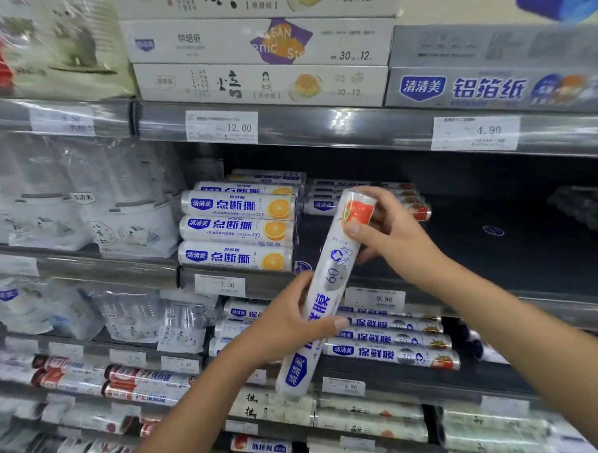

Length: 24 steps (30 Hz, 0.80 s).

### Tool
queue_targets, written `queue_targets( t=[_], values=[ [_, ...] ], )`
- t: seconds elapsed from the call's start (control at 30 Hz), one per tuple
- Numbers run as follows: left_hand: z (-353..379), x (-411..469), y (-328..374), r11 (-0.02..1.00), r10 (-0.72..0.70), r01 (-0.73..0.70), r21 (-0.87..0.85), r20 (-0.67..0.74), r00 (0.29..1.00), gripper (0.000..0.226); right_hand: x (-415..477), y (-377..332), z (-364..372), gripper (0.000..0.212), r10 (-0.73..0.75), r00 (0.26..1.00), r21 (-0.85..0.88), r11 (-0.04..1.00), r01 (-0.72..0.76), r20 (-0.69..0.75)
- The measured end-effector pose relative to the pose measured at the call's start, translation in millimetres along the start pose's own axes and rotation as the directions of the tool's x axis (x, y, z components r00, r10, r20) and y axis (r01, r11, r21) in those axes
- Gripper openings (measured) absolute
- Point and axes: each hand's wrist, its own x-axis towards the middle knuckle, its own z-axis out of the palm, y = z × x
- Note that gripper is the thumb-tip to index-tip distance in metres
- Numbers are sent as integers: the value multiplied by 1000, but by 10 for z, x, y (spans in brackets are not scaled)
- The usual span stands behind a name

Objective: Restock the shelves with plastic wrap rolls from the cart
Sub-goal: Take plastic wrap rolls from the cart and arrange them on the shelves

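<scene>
Placing step, I judge: one plastic wrap roll [331,283] is held in front of the middle shelf [497,252], tilted, red end up. The left hand [288,324] curls around its lower half, the right hand [394,237] pinches the top. Next it needs turning level and laying beside the matching rolls [361,192] behind

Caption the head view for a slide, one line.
A tilted plastic wrap roll held by the left hand and right hand before a partly stocked shelf.
</scene>
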Motion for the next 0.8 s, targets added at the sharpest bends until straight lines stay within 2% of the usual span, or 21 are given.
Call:
queue_targets(
  t=[0.07, 0.13, 0.2, 0.27, 0.37, 0.43, 0.5, 0.53, 0.57, 0.6, 0.63, 0.67, 0.7, 0.73, 0.8],
  values=[
    [-99, -85, -107, 996, -53, 47, 75, 77, 996, 56, -41, -63, -183, 41, 3, 993, 58, 998, 4, -117],
    [-182, -152, -194, 993, -85, 81, 82, 49, 995, 46, -87, -65, -402, 38, -3, 977, 91, 996, 23, -211],
    [-225, -176, -235, 995, -72, 73, 66, -6, 997, 35, -165, -15, -584, 38, 20, 969, 97, 995, 4, -247],
    [-226, -178, -218, 995, -44, 44, 93, -1, 999, 36, -264, 58, -699, 54, 62, 963, 128, 991, -29, -261],
    [-163, -180, -173, 980, -10, 5, 200, 24, 1000, 54, -353, 117, -787, 97, 109, 951, 178, 982, -59, -289],
    [-135, -153, -155, 971, 16, -19, 239, 13, 1000, 53, -389, 130, -843, 103, 131, 948, 166, 982, -86, -288],
    [-162, -121, -109, 966, 49, -46, 256, -5, 999, 46, -411, 119, -899, 96, 131, 940, 10, 991, -134, -316],
    [-197, -99, -82, 954, 71, -66, 292, -9, 997, 44, -417, 111, -936, 89, 95, 933, -186, 968, -168, -348],
    [-234, -74, -54, 937, 93, -85, 339, -6, 996, 43, -430, 88, -964, 84, 15, 931, -429, 885, -182, -364],
    [-267, -47, -19, 920, 108, -101, 379, 5, 994, 43, -444, 63, -983, 82, -100, 941, -660, 737, -148, -323],
    [-291, -18, 13, 908, 115, -112, 403, 16, 993, 42, -459, 33, -970, 82, -212, 956, -829, 556, -51, -201],
    [-306, 18, 36, 902, 118, -119, 414, 27, 993, 42, -470, -10, -929, 81, -270, 962, -920, 384, 71, -39],
    [-310, 56, 63, 897, 126, -129, 422, 35, 991, 42, -471, -52, -871, 78, -271, 957, -947, 264, 182, 108],
    [-307, 97, 89, 890, 134, -139, 434, 42, 990, 43, -466, -77, -802, 75, -242, 945, -943, 195, 270, 220],
    [-297, 188, 152, 859, 166, -171, 482, 53, 985, 45, -418, -67, -679, 66, -170, 924, -919, 144, 367, 342]
  ],
)
